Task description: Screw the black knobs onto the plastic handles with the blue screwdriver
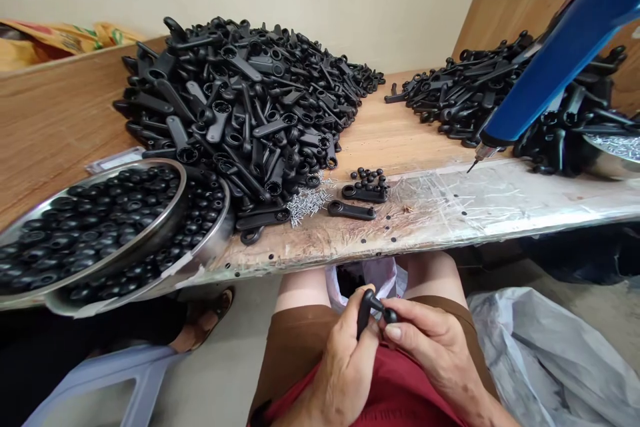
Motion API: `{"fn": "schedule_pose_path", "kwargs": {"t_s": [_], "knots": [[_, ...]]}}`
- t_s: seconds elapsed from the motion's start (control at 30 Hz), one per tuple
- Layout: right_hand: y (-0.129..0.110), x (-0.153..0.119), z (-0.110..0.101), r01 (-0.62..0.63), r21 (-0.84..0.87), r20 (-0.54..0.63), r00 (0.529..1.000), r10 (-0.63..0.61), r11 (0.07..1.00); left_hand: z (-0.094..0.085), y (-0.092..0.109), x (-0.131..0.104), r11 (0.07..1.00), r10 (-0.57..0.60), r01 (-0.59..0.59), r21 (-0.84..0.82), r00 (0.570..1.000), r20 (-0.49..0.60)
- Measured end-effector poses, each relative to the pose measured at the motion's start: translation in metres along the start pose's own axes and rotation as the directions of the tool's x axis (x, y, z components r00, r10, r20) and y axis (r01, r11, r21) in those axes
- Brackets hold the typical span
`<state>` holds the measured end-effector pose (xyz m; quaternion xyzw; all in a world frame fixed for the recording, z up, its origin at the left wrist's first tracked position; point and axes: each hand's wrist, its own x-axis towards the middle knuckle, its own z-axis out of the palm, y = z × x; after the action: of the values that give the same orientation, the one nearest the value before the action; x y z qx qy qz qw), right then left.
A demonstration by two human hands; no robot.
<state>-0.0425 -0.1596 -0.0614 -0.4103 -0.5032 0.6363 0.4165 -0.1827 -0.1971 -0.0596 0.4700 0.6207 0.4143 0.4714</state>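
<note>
Above my lap, my left hand (345,363) is closed round a black crank handle (366,310), held upright. My right hand (433,340) pinches a small black knob (390,315) beside the handle's short stem, in front of the left thumb. On the table edge lie loose black handles (351,211), a small group of black balls (369,179) and a heap of small silver pins (307,203). A big pile of black handles (250,100) rises behind them.
Two metal bowls of black knobs (183,180) overlap at the left. A blue power screwdriver (545,73) hangs at the right, before a second handle pile (450,93) and a bowl of screws (617,147). A person's foot (193,333) and a plastic stool (125,373) show lower left.
</note>
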Motion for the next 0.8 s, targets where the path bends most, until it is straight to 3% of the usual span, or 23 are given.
{"fn": "schedule_pose_path", "kwargs": {"t_s": [0.17, 0.37, 0.6, 0.8], "knots": [[0.004, 0.000, 0.003, -0.005, -0.005, -0.050, 0.999, 0.005, 1.000, 0.001, -0.003, -0.003, 0.999, 0.022, -0.022, 0.031, 1.000, -0.016], [0.018, -0.003, 0.003, -0.006, 0.038, -0.023, 1.000, 0.007, 0.999, 0.002, -0.008, -0.004, 0.996, 0.037, -0.032, 0.078, 0.998, -0.059], [0.010, -0.003, 0.007, 0.067, -0.133, -0.034, 0.997, -0.072, 0.989, -0.001, -0.008, -0.005, 0.979, 0.159, -0.145, 0.146, 0.984, -0.085], [0.004, 0.000, 0.017, 0.062, 0.018, -0.020, 0.998, -0.061, 0.998, -0.001, -0.012, -0.006, 0.955, 0.248, -0.227, 0.192, 0.964, -0.096]]}}
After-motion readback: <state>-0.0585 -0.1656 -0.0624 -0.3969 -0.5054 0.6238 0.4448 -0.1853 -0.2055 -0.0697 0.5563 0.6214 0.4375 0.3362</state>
